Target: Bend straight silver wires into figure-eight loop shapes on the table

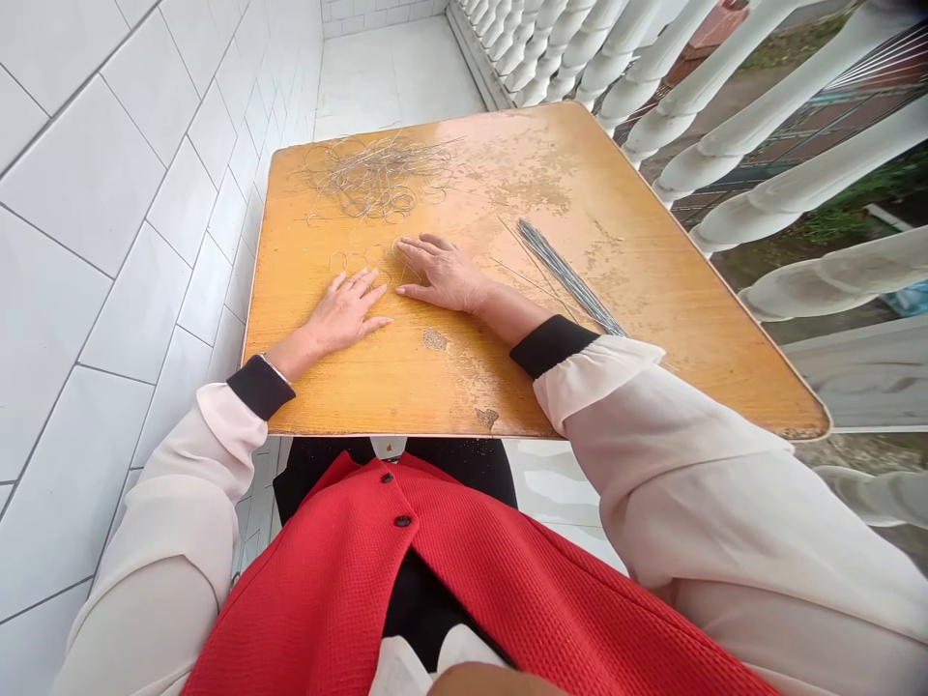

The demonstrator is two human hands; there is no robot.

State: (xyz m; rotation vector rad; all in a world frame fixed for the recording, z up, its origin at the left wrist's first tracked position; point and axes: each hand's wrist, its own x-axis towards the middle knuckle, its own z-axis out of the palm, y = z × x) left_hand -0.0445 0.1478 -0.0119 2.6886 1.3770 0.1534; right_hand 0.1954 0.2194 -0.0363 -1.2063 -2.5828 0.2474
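My left hand (343,311) lies flat on the wooden table (471,387), fingers spread. Just past its fingertips is a thin looped wire (339,259). To its right, my right hand (448,275) also rests palm down with fingers stretched out, and thin wire shows at its fingertips and partly under them. Beyond both hands sits a tangled heap of bent, looped wires (377,179). A bundle of straight grey wires (569,275) lies right of my right hand, its near end hidden by my sleeve. A few single straight wires (533,280) lie beside the bundle.
A white tiled wall (108,242) runs close along the table's left side. White balusters (768,193) line the right side. The tabletop has worn patches and a chipped spot (486,418) near its front edge. Pale floor (398,72) shows beyond the table.
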